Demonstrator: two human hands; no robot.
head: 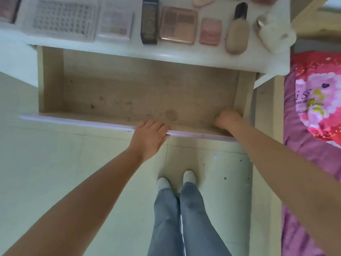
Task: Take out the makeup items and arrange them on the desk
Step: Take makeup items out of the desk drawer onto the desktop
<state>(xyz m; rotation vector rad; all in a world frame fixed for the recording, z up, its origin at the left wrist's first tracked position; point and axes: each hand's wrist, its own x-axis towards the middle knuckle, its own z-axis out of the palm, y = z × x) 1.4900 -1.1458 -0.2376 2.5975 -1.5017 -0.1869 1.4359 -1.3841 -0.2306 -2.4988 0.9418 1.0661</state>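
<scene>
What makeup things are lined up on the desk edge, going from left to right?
Clear dotted tray → pale palette → dark tall box → brown eyeshadow palette → small pink blush → beige bottle with dark cap → white bottle.

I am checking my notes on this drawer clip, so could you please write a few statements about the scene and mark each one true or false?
1. The drawer is pulled open. True.
2. The left hand lies on the desk top. False: its fingers curl over the drawer's front edge.
3. The right hand is down inside the drawer near its right front corner. True; whether it holds anything cannot be told.
4. The eyeshadow palette lies in the drawer. False: it lies on the desk.
5. The beige bottle stands upright. False: it lies on its side on the desk.
</scene>
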